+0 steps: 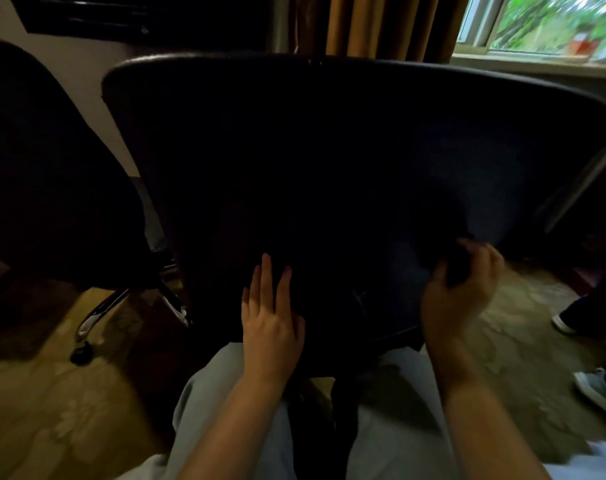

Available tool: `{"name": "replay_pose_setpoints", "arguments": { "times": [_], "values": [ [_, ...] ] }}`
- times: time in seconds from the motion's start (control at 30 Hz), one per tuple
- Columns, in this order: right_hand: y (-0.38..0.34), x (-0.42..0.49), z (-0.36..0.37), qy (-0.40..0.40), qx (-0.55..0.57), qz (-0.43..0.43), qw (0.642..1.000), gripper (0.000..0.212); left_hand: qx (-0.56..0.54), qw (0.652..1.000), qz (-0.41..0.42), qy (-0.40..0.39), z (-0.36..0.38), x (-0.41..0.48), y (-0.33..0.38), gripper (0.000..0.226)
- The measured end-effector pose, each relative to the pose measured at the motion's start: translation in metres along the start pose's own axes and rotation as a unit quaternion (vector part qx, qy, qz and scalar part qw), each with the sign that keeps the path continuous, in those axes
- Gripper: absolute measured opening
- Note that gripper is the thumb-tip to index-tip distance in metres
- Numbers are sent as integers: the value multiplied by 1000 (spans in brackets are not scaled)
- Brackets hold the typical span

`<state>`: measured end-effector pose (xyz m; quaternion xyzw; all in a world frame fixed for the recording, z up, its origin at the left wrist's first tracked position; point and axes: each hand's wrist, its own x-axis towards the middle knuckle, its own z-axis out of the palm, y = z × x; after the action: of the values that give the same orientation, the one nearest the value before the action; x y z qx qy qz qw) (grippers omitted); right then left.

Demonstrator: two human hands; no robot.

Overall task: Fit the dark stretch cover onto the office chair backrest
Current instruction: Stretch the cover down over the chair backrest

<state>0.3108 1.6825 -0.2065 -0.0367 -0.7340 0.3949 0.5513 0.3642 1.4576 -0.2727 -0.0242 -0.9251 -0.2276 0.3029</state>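
Observation:
The office chair backrest (329,140) fills the middle of the head view, wrapped in the dark stretch cover (398,174) from its top edge down. My left hand (270,317) lies flat with straight fingers against the lower middle of the covered back. My right hand (461,289) curls around a bunched fold of the cover at the lower right edge. The chair's lower part is hidden in shadow between my knees.
A second dark office chair (45,168) stands to the left, its chrome base and caster (83,351) on the patterned carpet. Curtains (374,26) and a window (544,22) lie behind. Another person's shoes (568,323) are at the right edge.

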Motion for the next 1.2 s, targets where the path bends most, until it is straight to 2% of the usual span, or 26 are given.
{"name": "replay_pose_setpoints", "arguments": {
  "times": [0.2, 0.3, 0.43, 0.57, 0.63, 0.97, 1.03, 1.2],
  "values": [
    [16, -46, 6, -154, -57, -110, 980, 29, 20, 1000, 12, -6, -5, 1, -7, 65],
    [19, -48, 3, -177, -62, -124, 974, 30, 25, 999, 18, -13, -8, 2, -11, 65],
    [2, -27, -4, -142, -33, -96, 985, 31, 17, 1000, 17, -12, -7, 1, -11, 68],
    [-26, 10, -10, -41, 20, -115, 992, 28, 13, 1000, 13, -19, -8, 1, -10, 74],
    [-32, 23, -8, -15, 26, -116, 993, 27, 15, 1000, 15, -20, -8, 1, -10, 74],
    [23, -30, -3, -189, -69, -103, 974, 33, 11, 999, 19, -24, -9, 1, -7, 74],
    [19, -26, -7, -196, -66, -92, 974, 33, 7, 999, 17, -27, -9, 1, -7, 75],
    [-34, 23, -16, -49, 15, -120, 991, 27, 4, 999, 23, -27, -10, 1, -10, 66]
  ]
}}
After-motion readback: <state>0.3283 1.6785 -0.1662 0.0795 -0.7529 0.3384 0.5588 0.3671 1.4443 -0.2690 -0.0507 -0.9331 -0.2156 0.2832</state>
